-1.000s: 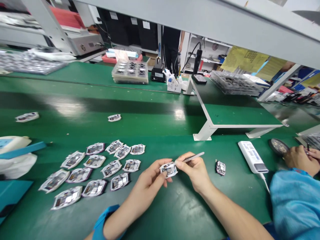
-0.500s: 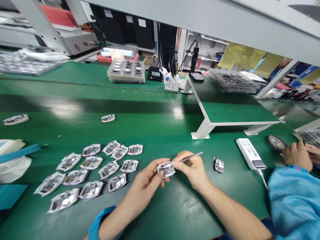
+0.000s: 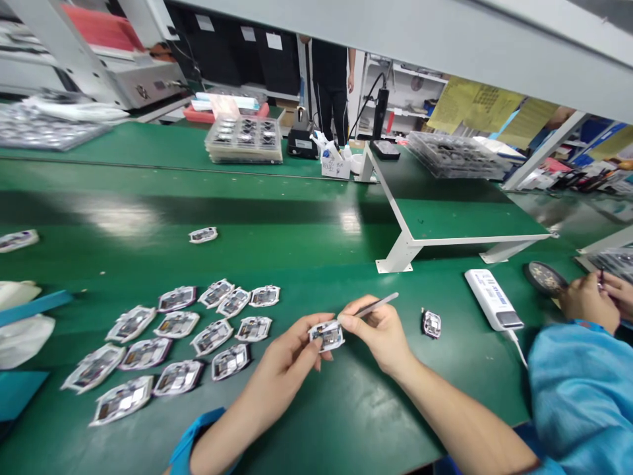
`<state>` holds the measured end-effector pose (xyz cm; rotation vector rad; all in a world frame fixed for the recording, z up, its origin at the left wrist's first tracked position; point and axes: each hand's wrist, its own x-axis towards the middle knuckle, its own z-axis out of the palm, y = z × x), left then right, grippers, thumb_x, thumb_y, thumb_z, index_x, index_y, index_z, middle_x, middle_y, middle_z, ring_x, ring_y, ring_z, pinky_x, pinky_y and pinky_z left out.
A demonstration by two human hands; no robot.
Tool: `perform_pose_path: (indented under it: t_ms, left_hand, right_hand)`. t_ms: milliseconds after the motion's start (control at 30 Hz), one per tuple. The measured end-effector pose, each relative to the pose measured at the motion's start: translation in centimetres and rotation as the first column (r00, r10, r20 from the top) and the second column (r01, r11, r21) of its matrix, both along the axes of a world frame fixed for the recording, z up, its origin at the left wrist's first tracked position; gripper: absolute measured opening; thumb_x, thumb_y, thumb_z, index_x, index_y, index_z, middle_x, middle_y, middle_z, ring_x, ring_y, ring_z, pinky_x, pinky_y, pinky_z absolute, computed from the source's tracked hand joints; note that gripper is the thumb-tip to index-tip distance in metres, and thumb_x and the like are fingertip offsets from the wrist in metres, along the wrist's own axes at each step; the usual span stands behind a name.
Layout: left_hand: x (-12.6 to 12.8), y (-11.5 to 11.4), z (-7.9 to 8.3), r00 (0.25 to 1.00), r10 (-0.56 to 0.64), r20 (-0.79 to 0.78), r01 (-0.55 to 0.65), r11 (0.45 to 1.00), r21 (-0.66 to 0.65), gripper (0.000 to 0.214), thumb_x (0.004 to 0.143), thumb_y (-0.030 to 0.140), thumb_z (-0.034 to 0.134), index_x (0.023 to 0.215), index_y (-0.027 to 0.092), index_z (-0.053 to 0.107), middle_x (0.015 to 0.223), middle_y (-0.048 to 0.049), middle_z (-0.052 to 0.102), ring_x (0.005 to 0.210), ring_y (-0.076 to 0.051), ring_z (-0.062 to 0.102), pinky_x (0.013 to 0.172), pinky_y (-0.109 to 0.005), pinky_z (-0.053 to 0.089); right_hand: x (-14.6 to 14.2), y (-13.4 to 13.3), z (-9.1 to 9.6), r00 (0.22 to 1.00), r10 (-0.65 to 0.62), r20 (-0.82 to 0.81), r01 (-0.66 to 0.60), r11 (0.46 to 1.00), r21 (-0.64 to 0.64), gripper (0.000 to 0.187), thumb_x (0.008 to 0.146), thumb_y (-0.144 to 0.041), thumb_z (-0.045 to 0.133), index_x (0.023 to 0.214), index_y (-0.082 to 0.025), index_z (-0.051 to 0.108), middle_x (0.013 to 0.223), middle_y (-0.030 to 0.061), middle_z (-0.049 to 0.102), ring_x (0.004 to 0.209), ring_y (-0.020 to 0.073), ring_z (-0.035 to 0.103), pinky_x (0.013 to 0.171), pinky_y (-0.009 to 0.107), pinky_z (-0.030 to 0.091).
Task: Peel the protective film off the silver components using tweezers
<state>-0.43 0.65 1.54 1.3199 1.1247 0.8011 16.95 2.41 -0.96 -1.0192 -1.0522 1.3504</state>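
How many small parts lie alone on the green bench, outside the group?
3 parts: one at the left edge, one farther back, one right of the right hand. Others may be hidden.

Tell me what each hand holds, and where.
Left hand: a small white-edged electronic module, by its edge between thumb and fingers. Right hand: a slim metal tool, by its lower end.

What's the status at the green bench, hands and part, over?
Left hand pinching a small flat white-edged electronic module. Right hand at its edge, gripping a slim silver metal tool. Nothing in the way.
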Motion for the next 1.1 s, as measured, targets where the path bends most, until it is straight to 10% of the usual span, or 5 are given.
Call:
perform_pose_path:
  t_ms: [1100]
  left_hand:
    - [0.24,0.10,-0.78,0.990,0.092,0.104,-0.082,0.992,-0.096,0.035,0.084,0.041,0.063,0.107,0.015,0.067,0.065,-0.0011,0.067,0.057,-0.016,0.056,0.055,-0.027,0.044]
  right_hand:
    - [-0.16,-0.50,0.33,0.987,-0.076,0.143,0.059,0.991,0.117,0.011,0.072,-0.028,0.080,0.074,-0.021,0.072,0.075,0.0016,0.073,0.072,0.0186,0.068,0.070,0.032,0.054]
